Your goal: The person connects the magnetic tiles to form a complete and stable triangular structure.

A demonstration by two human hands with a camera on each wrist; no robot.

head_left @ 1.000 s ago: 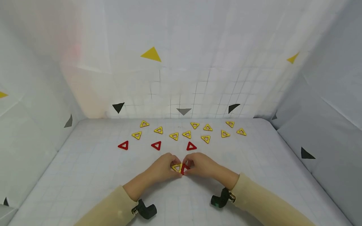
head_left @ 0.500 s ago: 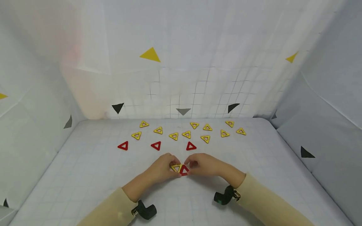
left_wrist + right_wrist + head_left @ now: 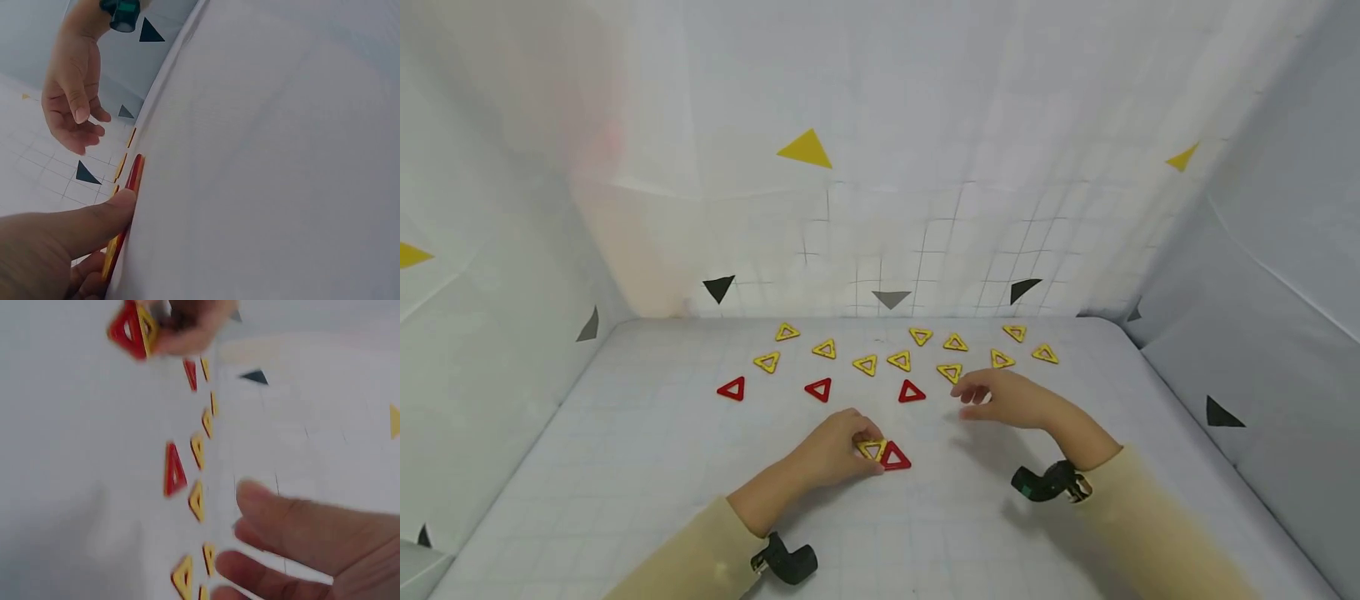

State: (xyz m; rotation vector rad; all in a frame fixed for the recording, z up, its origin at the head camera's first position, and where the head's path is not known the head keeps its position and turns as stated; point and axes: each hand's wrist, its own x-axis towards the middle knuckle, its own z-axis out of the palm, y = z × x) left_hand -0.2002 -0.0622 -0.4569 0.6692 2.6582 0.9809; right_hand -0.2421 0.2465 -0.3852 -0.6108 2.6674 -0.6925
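Note:
On the white table in the head view, my left hand (image 3: 835, 450) pinches a yellow triangle frame (image 3: 872, 443) between thumb and fingers. A red triangle frame (image 3: 902, 455) lies flat against its right edge, the two meeting side to side. The left wrist view shows the thumb at the edge of the red triangle (image 3: 133, 175). My right hand (image 3: 1015, 398) hovers farther back and to the right, fingers loosely bent and holding nothing. Nearest its fingertips is a yellow triangle (image 3: 951, 367) on the table. The right wrist view also has this hand (image 3: 300, 544) with thumb and fingers apart.
Several yellow triangle frames (image 3: 899, 365) lie scattered along the back of the table. Three red ones, such as one red triangle (image 3: 912, 399), lie in a row before them. White sheet walls (image 3: 880, 208) enclose the back and sides.
My right hand has let go of the red triangle and moved back and to the right. That triangle now lies flat against the yellow one. The left hand keeps its hold.

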